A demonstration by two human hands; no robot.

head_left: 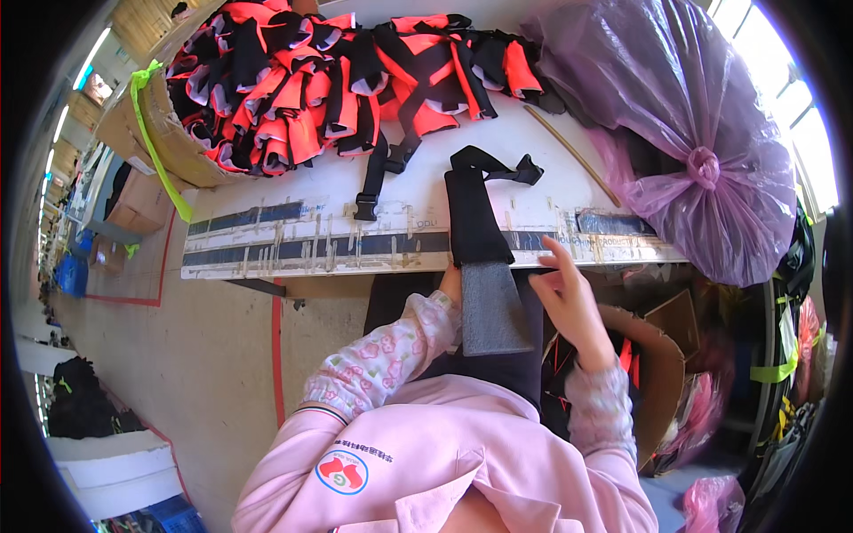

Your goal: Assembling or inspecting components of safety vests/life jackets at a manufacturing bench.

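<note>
A black fabric strip [477, 213] lies over the table's front edge, and a flat grey piece [494, 306] extends from its lower end over my lap. From its far end a black strap runs to a plastic buckle [530, 169]. My left hand [451, 282] is under the strip and grey piece; only the part near the wrist shows, with the fingers hidden. Raised just right of the grey piece, my right hand [573, 306] is open and holds nothing, its fingers apart. Another black buckle [366, 206] lies on the table to the left, on a strap from the pile.
Black and orange fabric pieces [306, 84] are heaped across the back of the white table [293, 191], against a cardboard box [191, 133]. A wooden stick [573, 155] lies by a knotted purple plastic bag [666, 98]. Below right stands an open carton [662, 382].
</note>
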